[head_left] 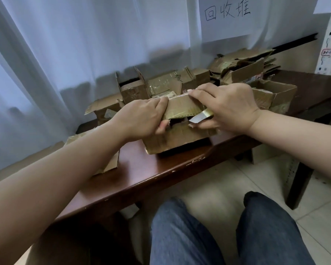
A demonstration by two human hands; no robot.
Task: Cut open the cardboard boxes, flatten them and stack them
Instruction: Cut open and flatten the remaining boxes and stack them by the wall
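1. On the near edge of the brown table (141,175), head view: a taped cardboard box (180,138) sits in front of the person, with both hands on its top flap (182,108).
2. Left hand (141,119): fingers curled over the left end of the flap, thumb tip at the torn gap beneath it. The hand grips the flap.
3. Right hand (227,106): fingers curled over the right end of the same flap, fingertips on its far edge. A strip of shiny tape (206,112) and a pale label scrap (197,118) hang loose just below this hand. Whether the thumb pinches either one cannot be told.
4. No knife or blade is visible in either hand.
5. Step in hand, as judged: opening the box by pulling the top flap up and apart along the torn seam. Flattening has not begun; the box walls are upright.
6. Next move calls for: freeing the remaining tape, folding out the flaps, then pressing the walls flat.
7. Surroundings: several opened boxes (134,88) stand behind and to the left. A heap of flattened cardboard (246,64) lies at the far right of the table, below a paper wall sign (225,18). This heap is the probable stacking place.
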